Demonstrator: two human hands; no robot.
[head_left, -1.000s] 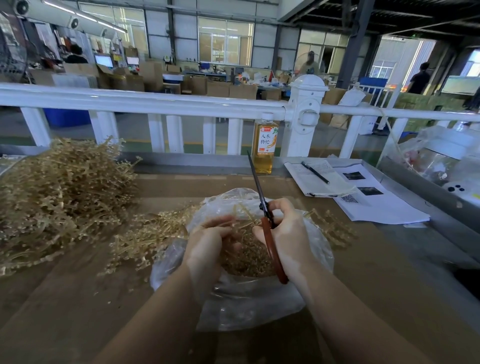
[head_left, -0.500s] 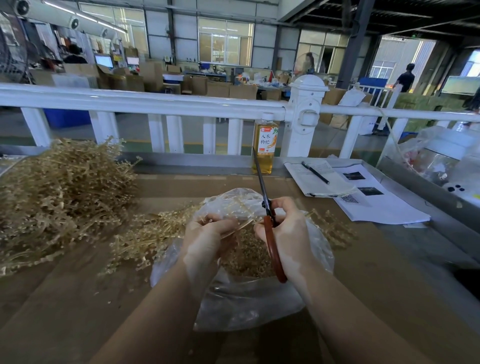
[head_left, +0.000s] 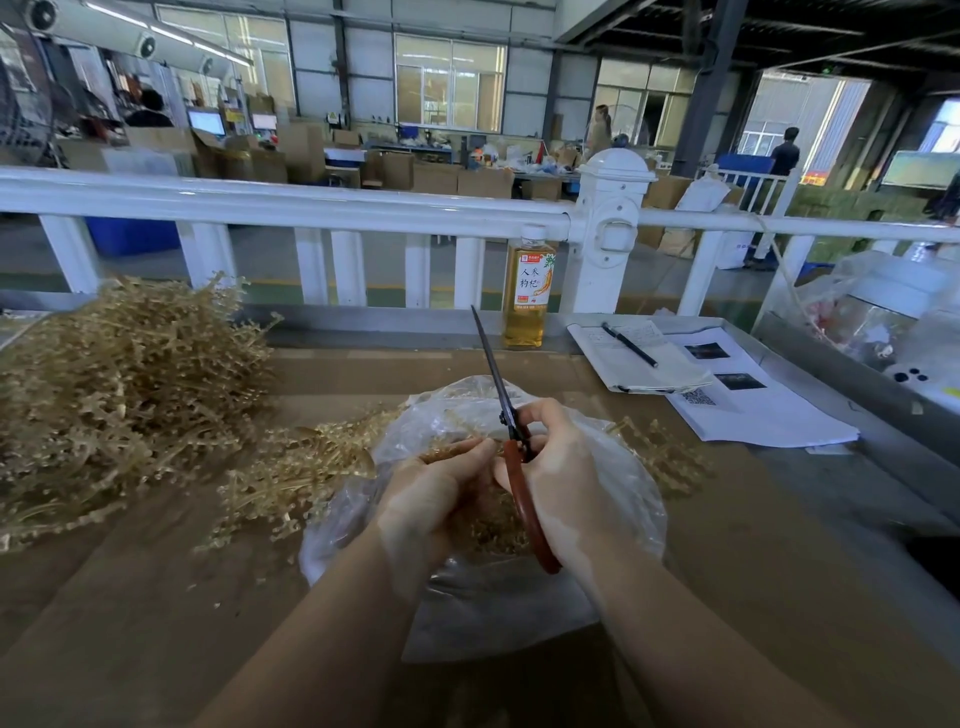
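R hand (head_left: 566, 483) grips scissors (head_left: 519, 483), L hand (head_left: 431, 499) prob. pinches sprig (head_left: 452, 451), crowded over bag (head_left: 636, 486).

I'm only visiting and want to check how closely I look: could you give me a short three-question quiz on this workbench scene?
1. True or false: the right hand grips the red-handled metal scissors.
2. What does the left hand pinch above the clear plastic bag? A) a golden plastic sprig B) a black pen C) a printed sheet
3. Fill in: the amber drink bottle stands in front of the white ____.

Key: 1 true; 2 A; 3 railing.
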